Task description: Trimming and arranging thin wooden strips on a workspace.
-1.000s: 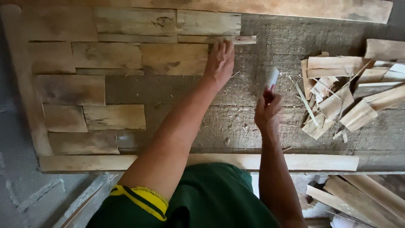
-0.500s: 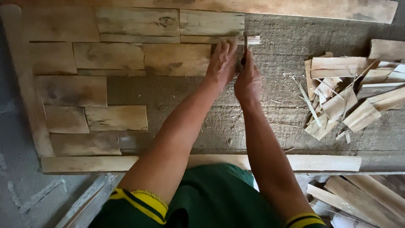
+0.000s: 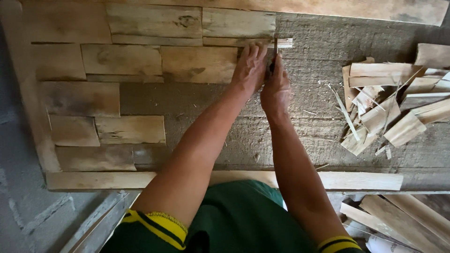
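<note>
Since half a second earlier, the right hand (image 3: 276, 89) is seen pressed closer against the left hand (image 3: 250, 68), and the dark thin tool (image 3: 275, 54) is now raised upright between them. The tool is pinched in the grip of the right hand, its tip set against the thin wood strip (image 3: 281, 43) at the end of the top row. The left hand is laid flat with fingers spread on the block beside it (image 3: 199, 64), holding nothing; only pressure is applied.

Outward from the hands, the left part of the panel (image 3: 328, 33) is covered with fitted wood blocks in several rows. The right part is left bare and rough, and gaps are seen in the middle rows, so the covering is judged to be roughly half done. A pile of wood offcuts (image 3: 384, 103) is heaped on the bare surface to the right, well apart from the hands. A long plank (image 3: 365, 180) is laid along the near edge.
</note>
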